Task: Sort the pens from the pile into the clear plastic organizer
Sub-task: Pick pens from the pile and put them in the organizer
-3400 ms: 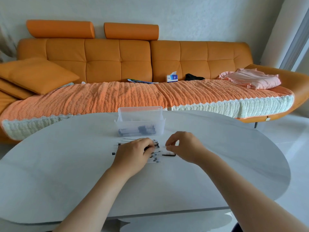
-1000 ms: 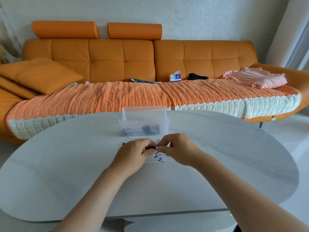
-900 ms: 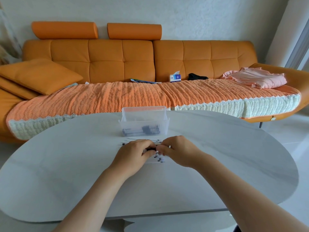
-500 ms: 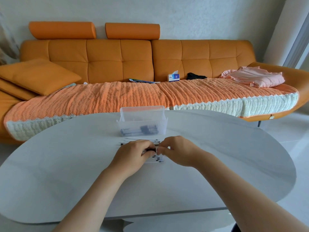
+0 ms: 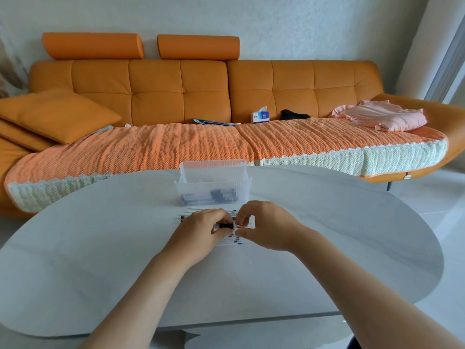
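Left hand (image 5: 203,230) and right hand (image 5: 266,227) meet over the pile of pens (image 5: 232,241) at mid-bench (image 5: 100,248). Each pinches one end of a single pen (image 5: 226,225) between curled fingers and thumb. The clear organizer (image 5: 214,187), with pens inside, stands near the pile at 12 o'clock.

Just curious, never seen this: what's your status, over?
Left hand and right hand pinch one white, black-banded pen above the pile of white pens. Clear plastic organizer behind, partly filled. Path clear.
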{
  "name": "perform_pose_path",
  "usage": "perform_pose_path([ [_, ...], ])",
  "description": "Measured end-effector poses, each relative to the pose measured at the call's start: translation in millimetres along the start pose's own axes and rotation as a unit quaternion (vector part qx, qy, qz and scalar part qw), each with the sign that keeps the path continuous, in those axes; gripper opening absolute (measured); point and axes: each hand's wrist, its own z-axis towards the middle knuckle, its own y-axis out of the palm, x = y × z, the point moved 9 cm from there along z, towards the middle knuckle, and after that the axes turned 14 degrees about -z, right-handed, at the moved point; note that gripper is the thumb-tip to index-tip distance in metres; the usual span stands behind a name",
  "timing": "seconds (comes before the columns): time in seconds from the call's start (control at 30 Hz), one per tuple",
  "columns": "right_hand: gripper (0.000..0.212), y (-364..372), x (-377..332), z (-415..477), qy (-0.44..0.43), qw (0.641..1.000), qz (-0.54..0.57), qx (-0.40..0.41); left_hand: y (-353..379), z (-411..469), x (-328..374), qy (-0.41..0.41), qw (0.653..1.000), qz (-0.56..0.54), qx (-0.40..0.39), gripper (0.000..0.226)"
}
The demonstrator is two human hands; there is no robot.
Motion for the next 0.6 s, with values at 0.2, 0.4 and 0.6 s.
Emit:
perform_pose_path([
  [0.2, 0.023, 6.8, 5.1, -1.4, 0.028, 0.999, 0.008, -0.042, -0.4, 0.4, 3.7, 0.019, 1.0, 0.001, 0.005, 0.01],
  [0.4, 0.016, -2.3, 1.7, -2.8, 0.009, 0.999, -0.035, 0.0, 1.9, 0.6, 1.9, 0.011, 1.0, -0.001, 0.002, 0.008],
  [0.6, 0.011, -1.5, 5.4, -3.0, 0.023, 1.0, -0.015, -0.011, 4.2, 3.8, 9.8, 0.044, 0.999, 0.02, -0.002, 0.015],
])
